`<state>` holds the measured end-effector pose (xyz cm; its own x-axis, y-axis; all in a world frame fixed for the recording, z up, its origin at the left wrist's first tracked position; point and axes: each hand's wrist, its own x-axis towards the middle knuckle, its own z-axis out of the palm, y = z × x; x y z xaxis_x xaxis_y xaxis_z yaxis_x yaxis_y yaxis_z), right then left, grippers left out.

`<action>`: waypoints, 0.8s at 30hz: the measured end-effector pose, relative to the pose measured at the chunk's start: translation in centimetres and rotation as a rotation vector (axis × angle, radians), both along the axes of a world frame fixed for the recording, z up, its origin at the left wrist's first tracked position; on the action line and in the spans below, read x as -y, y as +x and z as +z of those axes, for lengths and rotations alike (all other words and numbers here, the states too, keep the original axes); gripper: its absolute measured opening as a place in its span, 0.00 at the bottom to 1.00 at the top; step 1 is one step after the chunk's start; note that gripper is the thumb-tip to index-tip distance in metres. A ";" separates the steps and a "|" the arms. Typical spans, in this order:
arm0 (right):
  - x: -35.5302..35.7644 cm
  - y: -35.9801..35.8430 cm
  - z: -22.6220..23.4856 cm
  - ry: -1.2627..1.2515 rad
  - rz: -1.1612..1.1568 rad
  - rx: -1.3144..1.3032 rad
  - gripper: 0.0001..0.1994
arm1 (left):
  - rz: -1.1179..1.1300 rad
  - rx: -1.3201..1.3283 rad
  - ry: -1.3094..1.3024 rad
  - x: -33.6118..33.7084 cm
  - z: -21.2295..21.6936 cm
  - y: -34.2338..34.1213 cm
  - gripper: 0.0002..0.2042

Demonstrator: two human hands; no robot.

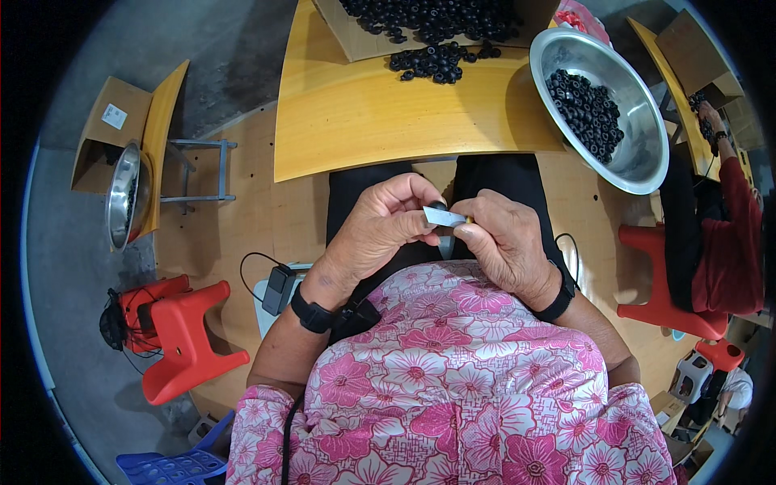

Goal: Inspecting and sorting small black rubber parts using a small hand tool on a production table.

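Note:
My left hand [380,218] pinches a small round black piece [437,205] between thumb and fingertips, over my lap. Close beside it, my right hand [509,242] grips a small knife [440,217] with a short flat blade, a bit of yellow showing at the fingers. The blade lies across just below the black piece; whether it touches is too small to tell. Ahead of my hands, a metal bowl [641,101] on the table's right side holds many black ring-shaped pieces [584,117].
A yellow table [364,121] stands before me. At its back, a cardboard box [352,42] spills black pieces [436,61]. To the left are a red stool [178,339] and another metal bowl [120,202]. On the right, a person in a red sleeve [731,234] works at another table.

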<state>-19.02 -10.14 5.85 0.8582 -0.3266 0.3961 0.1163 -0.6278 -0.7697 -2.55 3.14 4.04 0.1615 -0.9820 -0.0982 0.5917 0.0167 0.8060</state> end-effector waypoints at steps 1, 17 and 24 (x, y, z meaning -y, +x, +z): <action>0.0 0.0 0.0 0.000 -0.001 0.000 0.09 | -0.001 0.000 0.000 0.0 0.0 0.0 0.11; 0.2 0.3 -0.1 0.050 0.058 -0.017 0.09 | 0.006 0.047 0.042 -0.1 0.2 0.1 0.11; 0.3 0.5 -1.0 0.021 -0.056 0.047 0.09 | 0.010 0.048 0.043 -0.1 -0.3 0.2 0.11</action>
<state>-18.51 -10.45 4.81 0.8191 -0.3820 0.4280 0.1179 -0.6180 -0.7773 -2.36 3.20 3.78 0.1765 -0.9754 -0.1318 0.5525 -0.0127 0.8334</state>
